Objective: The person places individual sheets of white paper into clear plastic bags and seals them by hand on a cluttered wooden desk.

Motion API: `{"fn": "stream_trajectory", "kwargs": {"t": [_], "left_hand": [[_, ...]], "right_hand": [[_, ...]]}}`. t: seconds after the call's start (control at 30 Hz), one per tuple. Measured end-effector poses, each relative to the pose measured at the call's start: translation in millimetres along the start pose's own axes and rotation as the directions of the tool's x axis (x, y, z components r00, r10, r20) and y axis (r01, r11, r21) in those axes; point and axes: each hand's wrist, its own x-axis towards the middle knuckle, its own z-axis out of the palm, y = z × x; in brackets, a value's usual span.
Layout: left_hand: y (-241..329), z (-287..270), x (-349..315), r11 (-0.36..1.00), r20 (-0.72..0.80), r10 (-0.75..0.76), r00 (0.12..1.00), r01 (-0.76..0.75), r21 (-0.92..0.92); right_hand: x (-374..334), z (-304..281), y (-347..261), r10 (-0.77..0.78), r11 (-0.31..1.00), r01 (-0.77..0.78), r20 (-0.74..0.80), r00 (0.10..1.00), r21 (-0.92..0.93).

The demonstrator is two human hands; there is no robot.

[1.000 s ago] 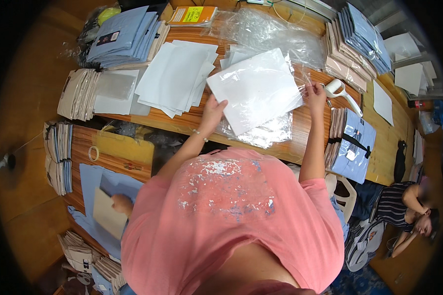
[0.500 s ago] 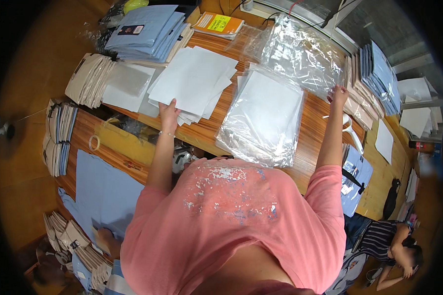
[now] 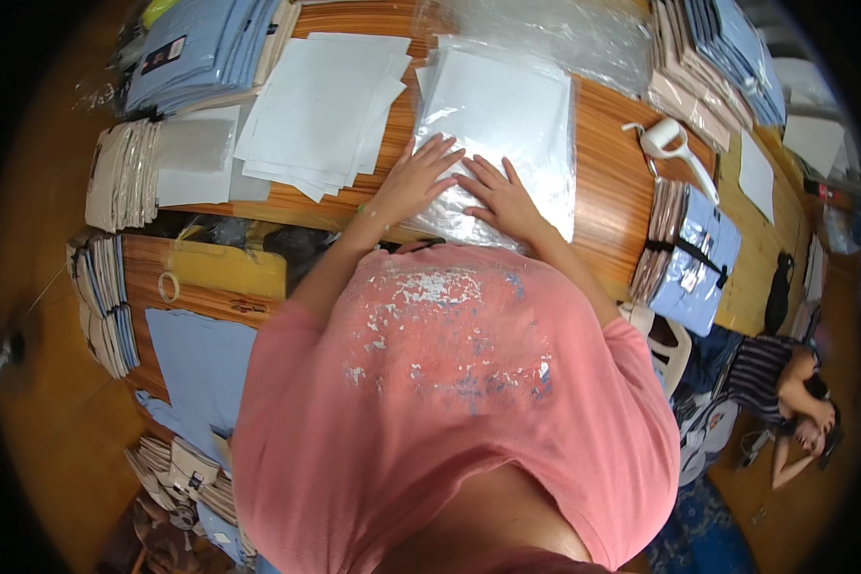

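My left hand [image 3: 411, 182] lies on the lower left of a stack of clear plastic bags [image 3: 488, 225], fingers spread and stretched out. Beside it my right hand [image 3: 503, 196] rests on the same bags with its fingers apart, the fingertips of both close together. White sheets [image 3: 507, 100] show through the clear plastic. To the left of the bags sits a loose, uneven stack of white paper [image 3: 320, 115], touched by neither hand. More clear plastic [image 3: 574, 38] is spread out behind the bags.
Packed blue garments [image 3: 201, 57] and beige packs [image 3: 124, 177] stand at left. On the right lie a white loop-handled tool [image 3: 674, 148] and a strapped blue bundle [image 3: 696, 253]. Blue cloth [image 3: 196, 364] covers the lower left table. A person [image 3: 784, 383] is at far right.
My left hand has come off the white paper and my right hand has left the clear plastic at the back right. Both now meet on the bag stack. The view has shifted.
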Motion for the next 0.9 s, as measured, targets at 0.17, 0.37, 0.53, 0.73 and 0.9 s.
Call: {"fn": "stream_trajectory", "kwargs": {"t": [0.17,0.37,0.53,0.73,0.9], "left_hand": [[-21,13,75,0.994,0.427,-0.071,0.901,0.099,-0.045],[-29,69,117,0.957,0.116,0.212,0.97,-0.231,0.177],[-36,82,123,0.961,0.103,0.136,0.985,-0.156,0.23],[-39,84,125,0.975,0.062,0.139,0.988,-0.147,0.165],[-40,83,124,0.974,0.066,0.149,0.987,-0.158,0.161]], "right_hand": [[-6,-19,11,0.133,0.975,-0.161,-0.174,0.976,-0.155],[-20,7,-30,0.205,0.965,-0.238,-0.243,0.948,-0.113],[-17,22,-33,0.286,0.954,-0.298,-0.262,0.922,-0.006],[-12,32,-36,0.322,0.946,-0.315,-0.316,0.892,0.073],[-11,30,-38,0.223,0.972,-0.235,-0.462,0.859,0.032]]}}
